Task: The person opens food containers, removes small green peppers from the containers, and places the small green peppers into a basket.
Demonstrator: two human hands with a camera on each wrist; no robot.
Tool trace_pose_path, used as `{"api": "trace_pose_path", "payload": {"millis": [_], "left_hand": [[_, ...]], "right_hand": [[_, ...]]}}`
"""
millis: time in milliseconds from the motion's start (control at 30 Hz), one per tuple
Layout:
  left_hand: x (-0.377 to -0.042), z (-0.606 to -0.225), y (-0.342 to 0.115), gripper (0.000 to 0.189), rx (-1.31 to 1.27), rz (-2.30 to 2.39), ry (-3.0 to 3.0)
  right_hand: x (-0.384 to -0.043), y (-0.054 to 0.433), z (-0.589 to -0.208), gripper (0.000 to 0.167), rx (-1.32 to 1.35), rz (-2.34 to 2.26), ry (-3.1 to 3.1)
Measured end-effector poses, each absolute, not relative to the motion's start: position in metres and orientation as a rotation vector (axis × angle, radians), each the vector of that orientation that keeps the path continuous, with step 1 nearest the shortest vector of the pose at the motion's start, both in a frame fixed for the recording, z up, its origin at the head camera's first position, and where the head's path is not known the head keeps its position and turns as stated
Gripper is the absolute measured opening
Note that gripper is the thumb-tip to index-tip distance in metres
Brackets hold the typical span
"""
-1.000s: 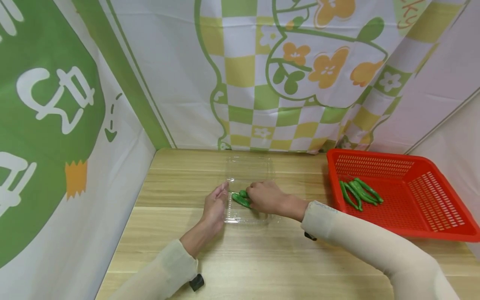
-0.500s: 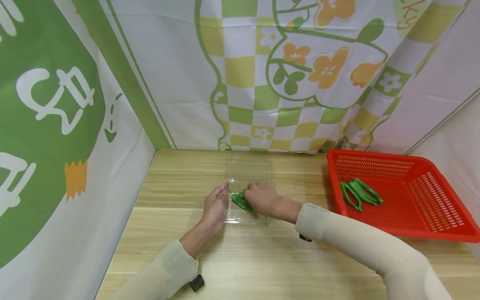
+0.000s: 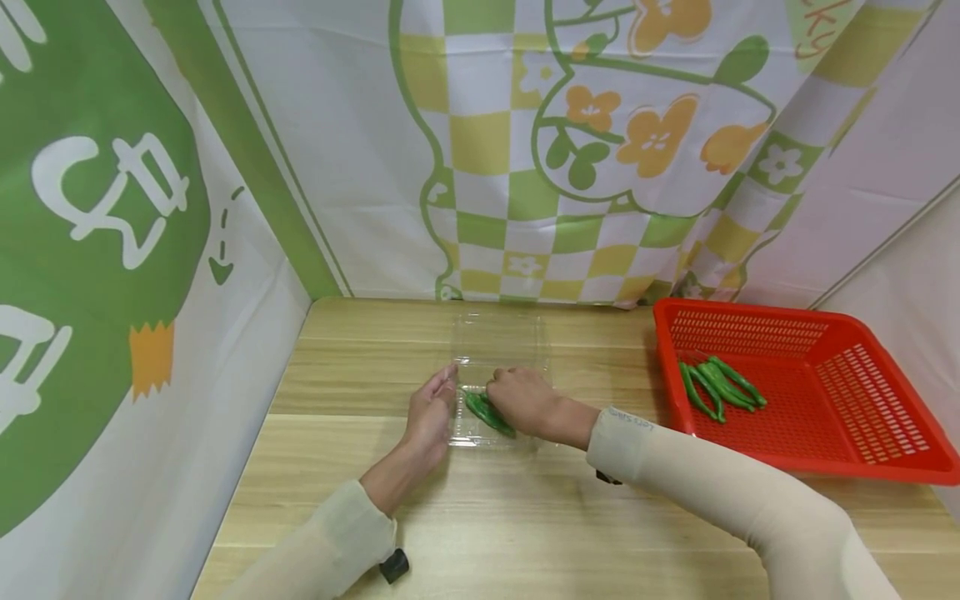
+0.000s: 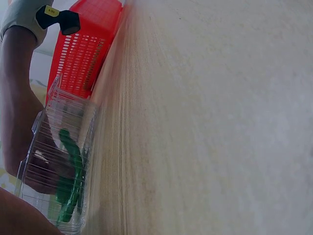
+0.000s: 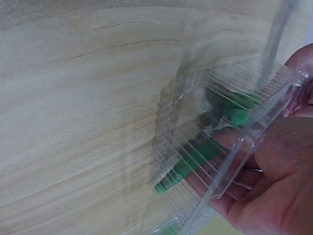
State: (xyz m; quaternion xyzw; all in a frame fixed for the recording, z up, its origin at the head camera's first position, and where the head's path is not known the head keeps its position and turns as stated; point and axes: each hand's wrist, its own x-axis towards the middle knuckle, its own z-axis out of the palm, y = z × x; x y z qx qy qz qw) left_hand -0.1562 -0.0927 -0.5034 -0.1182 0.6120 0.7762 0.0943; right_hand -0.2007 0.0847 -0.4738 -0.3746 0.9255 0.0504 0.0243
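Observation:
A clear plastic clamshell box (image 3: pixel 480 440) stands on the table with its lid (image 3: pixel 497 335) folded back. Green chili peppers (image 3: pixel 487 413) lie inside, showing through its wall in both wrist views. My left hand (image 3: pixel 430 417) holds the box's left edge, thumb by the rim. Over the box's right side, my right hand (image 3: pixel 527 403) reaches in with curled fingers on a pepper (image 5: pixel 191 162). From the left wrist view, the right hand's fingertips are down among the peppers (image 4: pixel 73 164) behind the ribbed wall. The right hand covers part of the peppers from above.
To the right, a red plastic basket (image 3: pixel 802 437) with perforated walls holds several more green peppers (image 3: pixel 722 385). The wooden table (image 3: pixel 360 367) meets printed fabric walls at its back and left. My right forearm passes in front of the basket.
My right hand has shifted slightly left and toward me inside the box. The visible pepper has slid toward the box's front and turned a little. My left hand has stayed in place.

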Motion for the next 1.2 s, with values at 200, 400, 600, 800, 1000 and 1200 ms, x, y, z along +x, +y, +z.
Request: {"api": "trace_pose_path", "payload": {"millis": [200,400,600,800,1000,1200], "left_hand": [[-0.156,-0.503,-0.091,0.051,-0.362,2.318,1.802],[-0.156,-0.503,-0.092,0.052,-0.335,2.315,1.792],[-0.156,-0.503,-0.092,0.052,-0.326,2.309,1.787],[-0.156,-0.503,-0.092,0.052,-0.311,2.322,1.757],[-0.155,-0.502,-0.093,0.052,-0.340,2.291,1.792],[-0.154,-0.502,-0.093,0.052,-0.352,2.301,1.780]], "right_hand": [[-0.201,0.084,-0.469,0.024,-1.128,0.052,2.841],[-0.203,0.088,-0.466,0.018,-1.084,-0.053,2.823],[-0.204,0.094,-0.464,0.018,-1.089,-0.181,2.806],[-0.208,0.098,-0.461,0.011,-1.062,-0.279,2.806],[-0.208,0.102,-0.457,0.016,-1.126,-0.322,2.833],[-0.206,0.105,-0.452,0.018,-1.119,-0.338,2.836]]}}
